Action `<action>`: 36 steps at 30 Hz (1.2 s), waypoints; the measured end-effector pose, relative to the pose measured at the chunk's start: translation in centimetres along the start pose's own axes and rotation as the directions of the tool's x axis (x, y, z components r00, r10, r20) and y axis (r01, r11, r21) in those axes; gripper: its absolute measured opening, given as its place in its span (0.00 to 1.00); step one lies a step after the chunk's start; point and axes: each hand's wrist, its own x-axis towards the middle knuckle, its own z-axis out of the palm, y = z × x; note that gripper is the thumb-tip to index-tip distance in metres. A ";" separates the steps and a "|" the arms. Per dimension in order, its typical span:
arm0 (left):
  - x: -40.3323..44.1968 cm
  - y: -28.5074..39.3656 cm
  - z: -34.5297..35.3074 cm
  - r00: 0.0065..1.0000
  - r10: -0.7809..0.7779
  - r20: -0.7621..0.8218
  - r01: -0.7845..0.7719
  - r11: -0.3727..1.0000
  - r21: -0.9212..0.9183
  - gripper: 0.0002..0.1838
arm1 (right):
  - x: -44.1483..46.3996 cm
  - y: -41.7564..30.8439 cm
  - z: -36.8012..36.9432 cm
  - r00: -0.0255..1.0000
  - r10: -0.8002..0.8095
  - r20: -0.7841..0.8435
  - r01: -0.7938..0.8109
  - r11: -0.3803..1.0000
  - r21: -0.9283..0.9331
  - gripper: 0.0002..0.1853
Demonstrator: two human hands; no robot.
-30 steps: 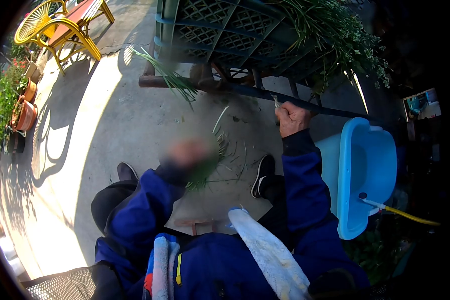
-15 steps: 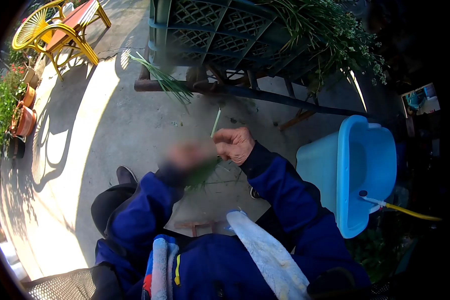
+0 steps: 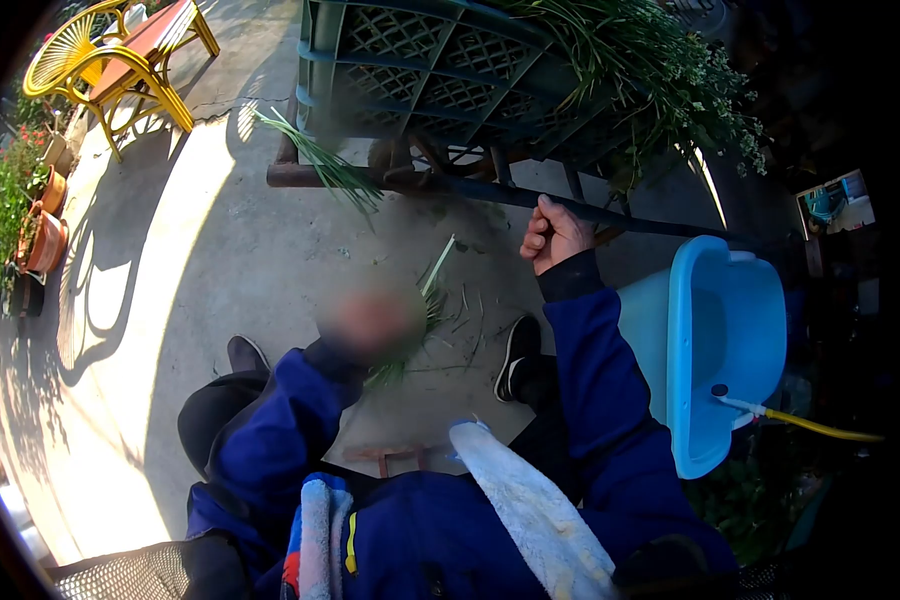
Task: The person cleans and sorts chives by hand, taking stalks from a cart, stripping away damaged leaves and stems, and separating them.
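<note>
My left hand (image 3: 370, 318) is blurred, in front of my lap. Green chives (image 3: 438, 268) with pale ends stick out past it, and their leafy ends show below, so it appears closed around them. Off to the right, my right hand (image 3: 557, 237) is raised with its fingers curled in close to the thumb. Whatever those fingers hold, if anything, is hidden. Behind that hand runs a dark rail (image 3: 490, 190); I cannot tell whether they touch. Another small bunch of chives (image 3: 320, 165) hangs over the rail's left part, pale ends up and left.
A dark green crate (image 3: 400, 65) rests on the rail's frame, with a heap of greens (image 3: 640, 70) at its right. The blue tub (image 3: 682, 360) with a yellow hose (image 3: 820, 428) stands right. Loose scraps (image 3: 475, 325) lie near my shoe (image 3: 517, 355). A yellow chair (image 3: 65, 65) is far left.
My right hand has moved away from my left hand, up and to the right, toward the rail. My left hand stays nearly in place with the chives.
</note>
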 end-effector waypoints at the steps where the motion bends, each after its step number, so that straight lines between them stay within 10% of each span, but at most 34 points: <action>1: -0.2 -0.1 -0.2 0.996 -0.080 0.042 0.085 0.989 -0.119 0.09 | -0.3 0.7 -0.2 0.998 0.020 0.066 -0.016 0.998 -0.063 0.14; 4: 0.0 0.8 -0.5 0.967 -0.204 0.151 0.245 0.907 -0.344 0.09 | -4.8 1.7 3.7 0.926 0.290 0.241 -0.249 0.950 -0.187 0.11; 8: 1.3 4.6 -1.3 0.972 -0.236 0.020 0.231 0.928 -0.292 0.05 | -5.6 3.9 4.2 0.922 0.137 0.362 -0.054 0.972 -0.230 0.04; 14: 0.1 0.5 -0.4 0.983 -0.120 0.139 0.168 0.290 -0.942 0.09 | -5.6 2.2 4.0 0.943 0.095 0.318 0.008 0.952 -0.306 0.02; 19: 0.4 2.0 -1.1 0.972 -0.155 0.176 0.235 0.636 -0.735 0.08 | -5.2 1.0 3.7 0.961 0.101 0.256 -0.026 0.959 -0.282 0.03; 23: -0.2 -0.3 -1.1 0.973 -0.077 0.217 0.229 0.408 -0.884 0.09 | -2.4 -1.7 0.5 0.984 -0.152 0.098 0.162 0.981 -0.103 0.04; 26: 0.9 1.8 -3.0 0.986 -0.015 0.166 0.061 0.959 -0.277 0.09 | -1.7 -4.3 -0.8 0.871 -0.468 0.147 0.490 0.842 -0.225 0.05; 30: 0.6 1.6 -3.2 0.998 -0.011 0.056 0.000 0.983 0.182 0.09 | -2.6 -6.2 -0.6 0.957 -0.284 0.064 0.274 0.952 0.135 0.07; 36: -1.1 -2.6 -1.9 0.933 0.224 -0.282 0.011 0.765 0.644 0.05 | -1.7 -5.3 -1.6 0.955 -0.269 -0.123 0.282 0.953 0.108 0.08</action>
